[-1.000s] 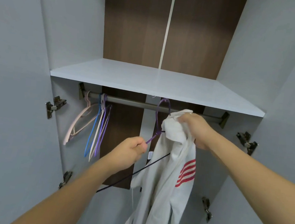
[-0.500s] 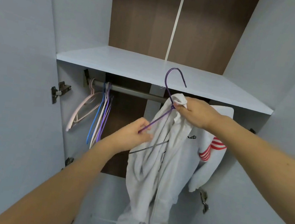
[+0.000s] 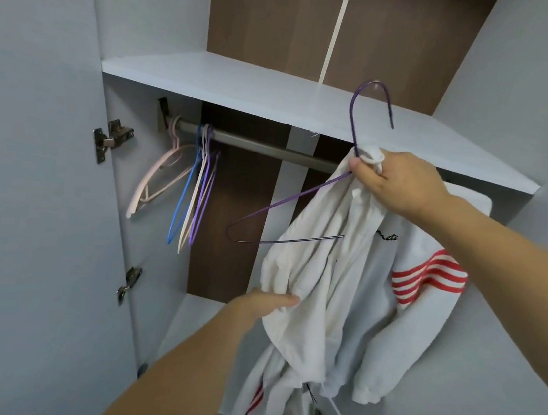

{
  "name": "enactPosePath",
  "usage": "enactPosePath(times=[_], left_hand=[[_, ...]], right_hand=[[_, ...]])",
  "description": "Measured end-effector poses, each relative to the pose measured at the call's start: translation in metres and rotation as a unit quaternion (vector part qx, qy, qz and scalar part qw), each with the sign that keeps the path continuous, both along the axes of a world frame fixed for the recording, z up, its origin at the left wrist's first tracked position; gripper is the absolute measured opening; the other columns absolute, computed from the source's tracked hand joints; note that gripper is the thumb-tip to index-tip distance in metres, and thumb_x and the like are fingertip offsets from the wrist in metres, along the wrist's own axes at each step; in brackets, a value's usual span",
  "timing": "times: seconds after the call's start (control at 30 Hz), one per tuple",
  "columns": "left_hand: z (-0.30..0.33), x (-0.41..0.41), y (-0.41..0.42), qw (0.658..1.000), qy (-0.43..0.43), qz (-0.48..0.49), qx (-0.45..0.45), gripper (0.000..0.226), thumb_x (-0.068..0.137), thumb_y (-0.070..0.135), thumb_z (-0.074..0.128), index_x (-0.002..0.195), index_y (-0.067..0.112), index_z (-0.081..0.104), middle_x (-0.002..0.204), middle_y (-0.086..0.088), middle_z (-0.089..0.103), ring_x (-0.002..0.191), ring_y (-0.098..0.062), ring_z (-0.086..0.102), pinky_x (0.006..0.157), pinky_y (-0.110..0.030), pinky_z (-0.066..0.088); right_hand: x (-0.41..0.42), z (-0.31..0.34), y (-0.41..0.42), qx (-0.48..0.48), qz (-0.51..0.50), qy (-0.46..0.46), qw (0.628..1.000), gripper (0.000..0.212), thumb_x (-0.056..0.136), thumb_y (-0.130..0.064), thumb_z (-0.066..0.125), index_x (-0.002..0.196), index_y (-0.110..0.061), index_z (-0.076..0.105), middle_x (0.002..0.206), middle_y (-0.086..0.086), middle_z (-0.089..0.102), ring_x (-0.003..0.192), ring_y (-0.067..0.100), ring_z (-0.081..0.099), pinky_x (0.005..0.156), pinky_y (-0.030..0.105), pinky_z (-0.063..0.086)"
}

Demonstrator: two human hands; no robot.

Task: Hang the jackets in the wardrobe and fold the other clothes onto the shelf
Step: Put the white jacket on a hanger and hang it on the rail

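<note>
A white jacket (image 3: 332, 283) with red stripes on its sleeve hangs partly on a purple wire hanger (image 3: 286, 205). My right hand (image 3: 396, 181) grips the jacket's collar together with the hanger's neck, in front of the wardrobe rail (image 3: 259, 145). The hook rises above my hand, off the rail, level with the white shelf (image 3: 233, 81). The hanger's left arm sticks out bare. Lower down, my left hand (image 3: 264, 306) grips a bunched fold of the jacket's left side. One sleeve hangs to the right.
Several empty hangers (image 3: 195, 190), pink, blue, cream and purple, hang at the rail's left end. Grey wardrobe doors stand open on both sides, with metal hinges (image 3: 112, 139) on the left one. Brown panels form the wardrobe's back.
My left hand let go of the hanger's arm and dropped to grip the jacket's fabric. The hanger came off the rail earlier and now sits higher, more of the jacket on it.
</note>
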State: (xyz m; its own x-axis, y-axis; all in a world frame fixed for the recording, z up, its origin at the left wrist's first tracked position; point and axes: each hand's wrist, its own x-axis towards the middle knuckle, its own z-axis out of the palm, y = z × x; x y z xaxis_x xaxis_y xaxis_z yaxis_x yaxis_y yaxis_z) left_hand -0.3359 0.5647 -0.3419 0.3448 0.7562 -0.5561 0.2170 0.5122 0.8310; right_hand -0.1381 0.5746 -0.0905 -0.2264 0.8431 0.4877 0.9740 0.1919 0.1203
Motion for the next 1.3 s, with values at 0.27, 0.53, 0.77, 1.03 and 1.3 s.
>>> enactPosePath(times=[0.27, 0.53, 0.77, 1.03, 1.3], left_hand=[[0.046, -0.014, 0.042, 0.991, -0.066, 0.075, 0.087, 0.019, 0.092, 0.030, 0.058, 0.098, 0.021, 0.073, 0.089, -0.002, 0.074, 0.076, -0.018, 0.069, 0.074, -0.037, 0.059], [0.215, -0.047, 0.089, 0.957, -0.091, 0.180, 0.210, 0.020, 0.104, 0.018, 0.042, 0.105, 0.008, 0.059, 0.091, -0.013, 0.073, 0.066, -0.023, 0.074, 0.053, -0.033, 0.058], [0.282, -0.029, 0.057, 0.959, -0.112, 0.153, 0.211, 0.014, 0.103, 0.011, 0.045, 0.097, 0.006, 0.057, 0.093, -0.011, 0.065, 0.078, -0.021, 0.067, 0.064, -0.032, 0.059], [0.346, 0.009, 0.029, 0.922, -0.286, 0.132, 0.225, 0.021, 0.105, 0.007, 0.042, 0.123, -0.003, 0.049, 0.103, -0.018, 0.065, 0.086, -0.027, 0.069, 0.060, -0.043, 0.062], [0.371, 0.042, 0.019, 0.939, -0.197, 0.075, 0.271, 0.017, 0.105, 0.012, 0.045, 0.103, 0.000, 0.057, 0.069, -0.008, 0.068, 0.060, -0.018, 0.068, 0.053, -0.026, 0.055]], right_hand=[[0.021, 0.008, -0.006, 0.049, -0.056, 0.007, 0.997, 0.059, 0.080, -0.069, 0.022, 0.057, -0.019, 0.046, 0.054, 0.001, 0.049, 0.051, 0.015, 0.044, 0.049, 0.025, 0.023], [0.027, -0.025, -0.008, -0.034, -0.032, 0.007, 0.999, 0.027, 0.085, -0.057, 0.029, 0.085, -0.032, 0.040, 0.061, -0.008, 0.051, 0.054, 0.008, 0.046, 0.048, 0.024, 0.025], [0.019, -0.031, -0.003, -0.035, -0.069, 0.072, 0.994, 0.032, 0.085, -0.060, 0.034, 0.091, -0.029, 0.038, 0.067, -0.006, 0.054, 0.059, 0.019, 0.051, 0.054, 0.032, 0.035], [0.016, -0.026, -0.026, -0.079, -0.024, 0.241, 0.967, 0.076, 0.057, -0.104, 0.025, 0.089, -0.038, 0.046, 0.083, -0.018, 0.060, 0.075, 0.002, 0.057, 0.057, 0.028, 0.036], [0.011, 0.007, -0.050, -0.164, 0.055, 0.458, 0.872, 0.120, 0.059, -0.082, 0.066, 0.153, -0.045, 0.002, 0.149, -0.009, 0.044, 0.136, 0.016, 0.044, 0.101, 0.031, 0.037]])
